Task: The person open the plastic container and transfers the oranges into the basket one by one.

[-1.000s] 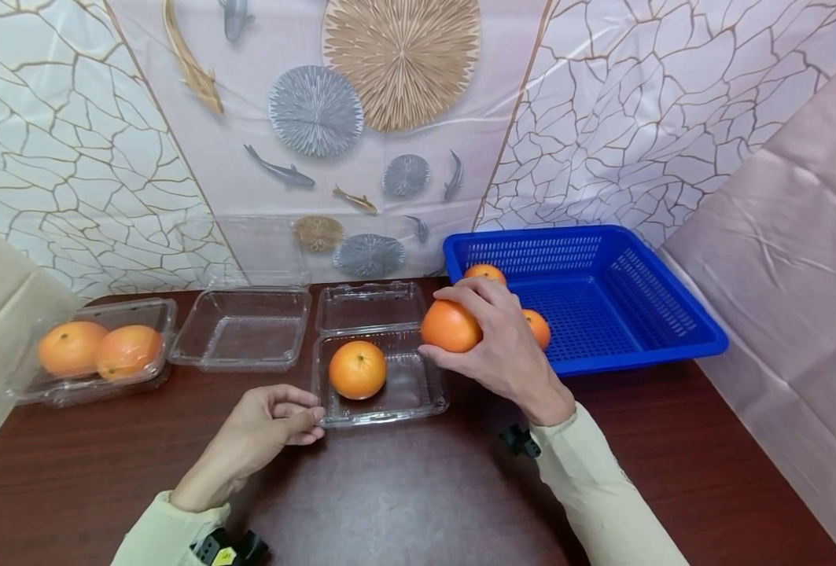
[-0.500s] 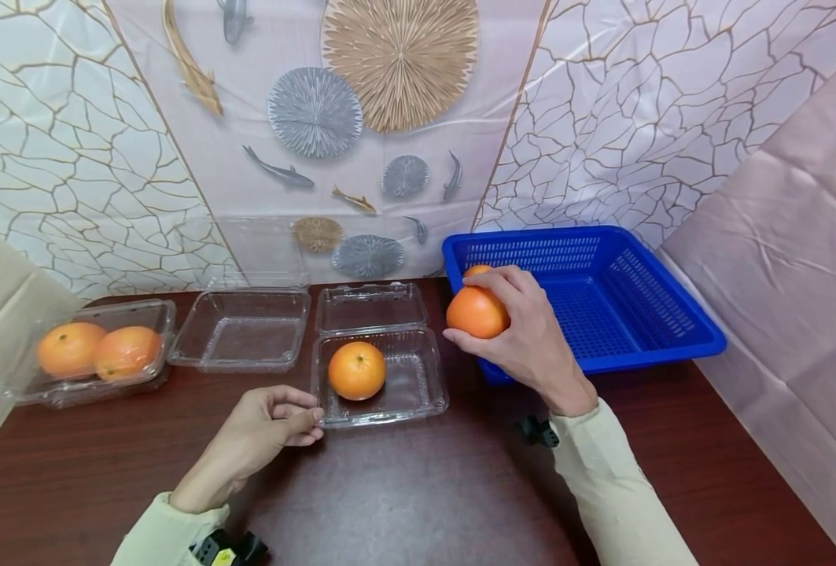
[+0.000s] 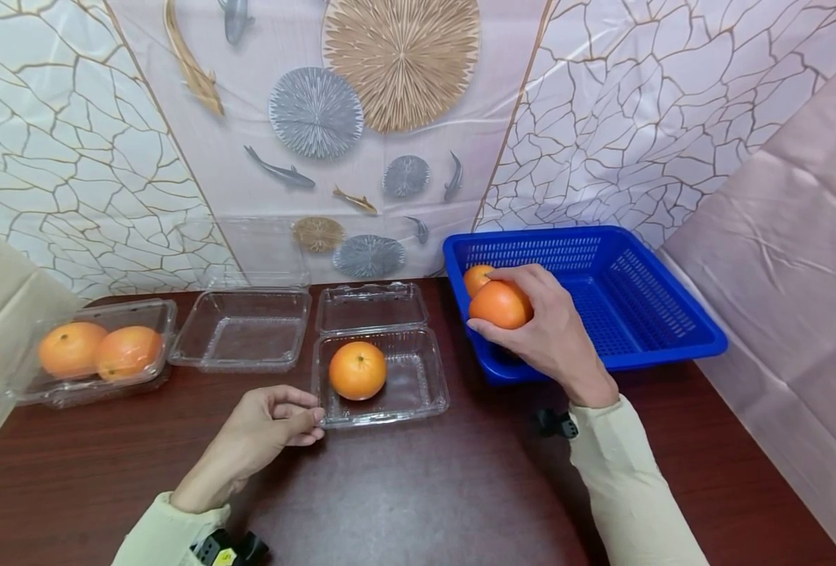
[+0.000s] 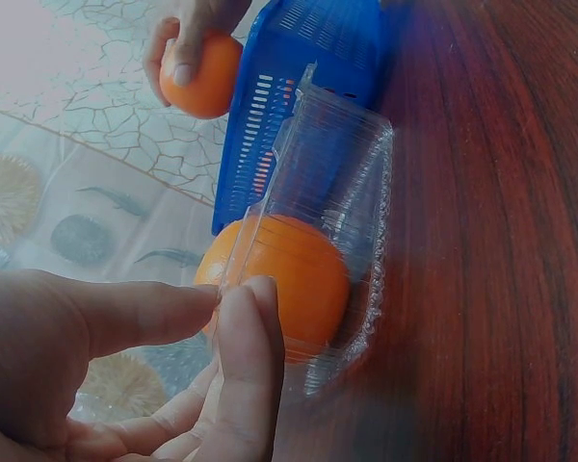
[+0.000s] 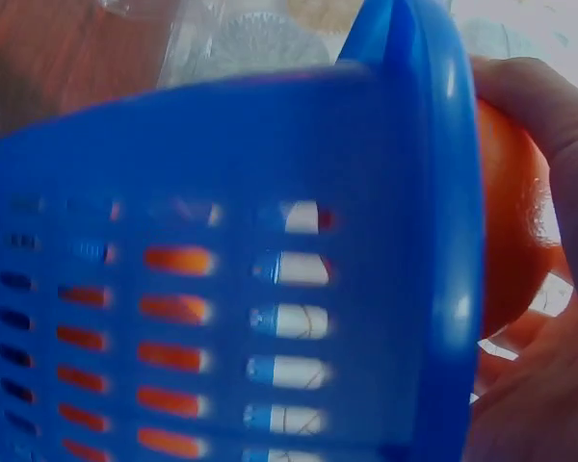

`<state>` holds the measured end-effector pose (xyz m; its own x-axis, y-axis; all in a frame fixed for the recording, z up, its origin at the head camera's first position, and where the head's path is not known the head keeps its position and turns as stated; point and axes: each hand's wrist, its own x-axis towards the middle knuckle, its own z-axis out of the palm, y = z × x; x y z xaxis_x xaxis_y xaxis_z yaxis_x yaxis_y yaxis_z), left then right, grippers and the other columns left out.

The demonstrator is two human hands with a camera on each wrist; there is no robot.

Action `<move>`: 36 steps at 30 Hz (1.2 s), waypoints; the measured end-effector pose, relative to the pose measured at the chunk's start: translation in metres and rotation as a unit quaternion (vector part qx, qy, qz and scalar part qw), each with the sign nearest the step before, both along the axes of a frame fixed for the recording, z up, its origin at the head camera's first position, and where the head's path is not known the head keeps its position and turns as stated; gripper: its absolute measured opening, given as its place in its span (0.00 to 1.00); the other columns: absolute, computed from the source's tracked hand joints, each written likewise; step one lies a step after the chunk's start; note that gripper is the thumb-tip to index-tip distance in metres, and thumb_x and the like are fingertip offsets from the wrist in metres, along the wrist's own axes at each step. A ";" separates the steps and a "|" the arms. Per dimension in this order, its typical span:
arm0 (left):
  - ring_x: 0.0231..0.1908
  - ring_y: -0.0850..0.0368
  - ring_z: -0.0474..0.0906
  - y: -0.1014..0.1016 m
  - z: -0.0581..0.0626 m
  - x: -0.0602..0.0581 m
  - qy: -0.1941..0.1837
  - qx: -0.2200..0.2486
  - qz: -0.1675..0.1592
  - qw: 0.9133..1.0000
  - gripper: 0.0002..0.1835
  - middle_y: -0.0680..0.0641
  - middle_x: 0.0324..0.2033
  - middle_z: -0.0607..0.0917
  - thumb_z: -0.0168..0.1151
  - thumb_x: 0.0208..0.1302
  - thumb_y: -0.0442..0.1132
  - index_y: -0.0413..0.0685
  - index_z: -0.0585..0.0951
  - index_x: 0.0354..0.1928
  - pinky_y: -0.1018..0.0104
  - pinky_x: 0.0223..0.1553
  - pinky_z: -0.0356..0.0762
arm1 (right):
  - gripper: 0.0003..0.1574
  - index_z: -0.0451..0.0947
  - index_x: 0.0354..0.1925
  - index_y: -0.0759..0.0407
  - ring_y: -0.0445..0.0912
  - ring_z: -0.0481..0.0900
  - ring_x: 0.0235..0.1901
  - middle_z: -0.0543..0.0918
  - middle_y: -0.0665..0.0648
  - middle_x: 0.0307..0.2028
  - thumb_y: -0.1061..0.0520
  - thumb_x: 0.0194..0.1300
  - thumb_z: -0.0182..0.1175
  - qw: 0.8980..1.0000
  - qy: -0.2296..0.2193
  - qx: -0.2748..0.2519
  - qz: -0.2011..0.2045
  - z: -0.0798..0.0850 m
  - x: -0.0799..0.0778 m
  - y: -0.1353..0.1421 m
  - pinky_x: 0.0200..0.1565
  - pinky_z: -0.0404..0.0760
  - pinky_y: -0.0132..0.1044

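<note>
My right hand [image 3: 555, 334] grips an orange [image 3: 500, 305] at the near left corner of the blue basket [image 3: 672, 346]. In the right wrist view the basket's wall stands before that orange. Another orange [image 3: 477, 277] sits in the basket just behind it, partly covered. Lower left, my left hand [image 3: 272, 424] pinches the front left corner of a clear plastic clamshell box [image 3: 418, 393] between thumb and fingers. Its lid [image 3: 371, 306] lies back, and one orange [image 3: 357, 370] rests in its left half. The left wrist view shows the fingertips [image 4: 246, 308] at the rim.
An opened clear box [image 3: 244, 334] stands left of the held one, its lid raised against the patterned backdrop [image 3: 389, 181]. At far left a closed clear box [image 3: 166, 330] contains two oranges [image 3: 129, 352]. Everything stands on a dark wood table [image 3: 389, 495].
My right hand has carried its orange rightward, from beside the clamshell box to over the basket's left edge. The left hand and the box have stayed put.
</note>
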<state>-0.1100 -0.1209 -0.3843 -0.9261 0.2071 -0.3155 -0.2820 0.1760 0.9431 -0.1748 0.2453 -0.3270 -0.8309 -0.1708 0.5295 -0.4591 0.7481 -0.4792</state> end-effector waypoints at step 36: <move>0.33 0.57 0.87 0.001 -0.001 0.000 0.000 -0.011 0.005 1.000 0.14 0.42 0.36 0.90 0.61 0.71 0.29 0.26 0.77 0.54 0.67 0.39 0.90 | 0.31 0.77 0.62 0.58 0.58 0.76 0.55 0.82 0.62 0.58 0.43 0.68 0.68 0.980 -0.168 0.109 0.011 -0.013 -0.010 0.030 0.57 0.77 0.53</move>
